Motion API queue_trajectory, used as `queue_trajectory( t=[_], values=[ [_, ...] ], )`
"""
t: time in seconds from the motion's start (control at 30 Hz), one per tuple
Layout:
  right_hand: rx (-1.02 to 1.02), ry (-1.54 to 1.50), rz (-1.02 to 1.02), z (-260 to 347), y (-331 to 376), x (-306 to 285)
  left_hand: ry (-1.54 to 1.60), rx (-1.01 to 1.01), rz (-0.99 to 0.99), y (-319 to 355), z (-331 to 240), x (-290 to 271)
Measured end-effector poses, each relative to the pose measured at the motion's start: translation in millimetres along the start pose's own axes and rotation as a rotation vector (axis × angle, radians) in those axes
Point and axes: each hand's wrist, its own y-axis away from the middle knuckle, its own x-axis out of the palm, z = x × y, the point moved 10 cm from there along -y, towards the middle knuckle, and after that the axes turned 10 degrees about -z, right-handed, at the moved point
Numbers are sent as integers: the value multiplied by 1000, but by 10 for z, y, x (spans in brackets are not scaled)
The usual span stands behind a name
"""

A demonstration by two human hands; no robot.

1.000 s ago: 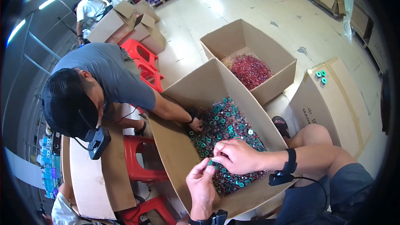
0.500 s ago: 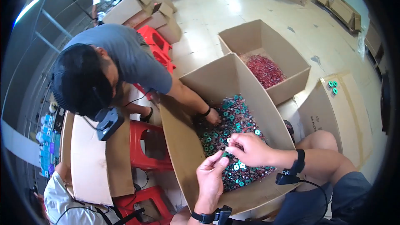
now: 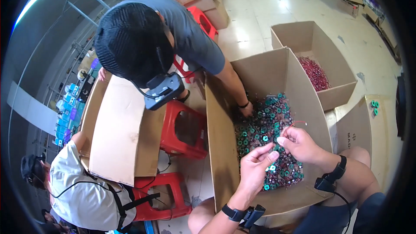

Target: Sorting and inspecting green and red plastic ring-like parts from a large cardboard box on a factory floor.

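Observation:
Over an open cardboard box (image 3: 221,147) both of my hands work close together. My right hand (image 3: 303,147) is closed in a pinch, with a thin red wire (image 3: 298,122) sticking out above the fingers. My left hand (image 3: 255,169) also pinches, thumb against fingertips; what it holds is hidden or too small to name. Beneath them lies a heap of small green rings (image 3: 266,138) mixed with dark and reddish bits. A co-worker's hand (image 3: 247,110) reaches into the same heap at the far left side.
Behind stands a second cardboard box (image 3: 342,84) with red pieces (image 3: 314,74). Several green rings (image 3: 375,107) rest on a cardboard flap at right. Red stools (image 3: 184,130) and another carton (image 3: 117,130) stand left. A person in white (image 3: 82,190) sits at lower left.
My view has swung left, so the scene sits further right. A red wire now shows at my right hand; a green ring was visible at my left fingertips before. The co-worker's hand stays in the box.

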Motion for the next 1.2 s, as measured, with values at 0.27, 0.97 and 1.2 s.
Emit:
queue_trajectory(
  t=[0.27, 0.97, 1.2],
  values=[
    [-222, 121, 2, 311, -18, 68, 123, 6, -25, -20, -156, 9],
    [-362, 212, -132, 361, 57, -47, 159, 81, 11, 1, -132, 17],
    [-253, 95, 119, 390, 17, 4, 80, 82, 26, 5, -165, 9]
  ],
)
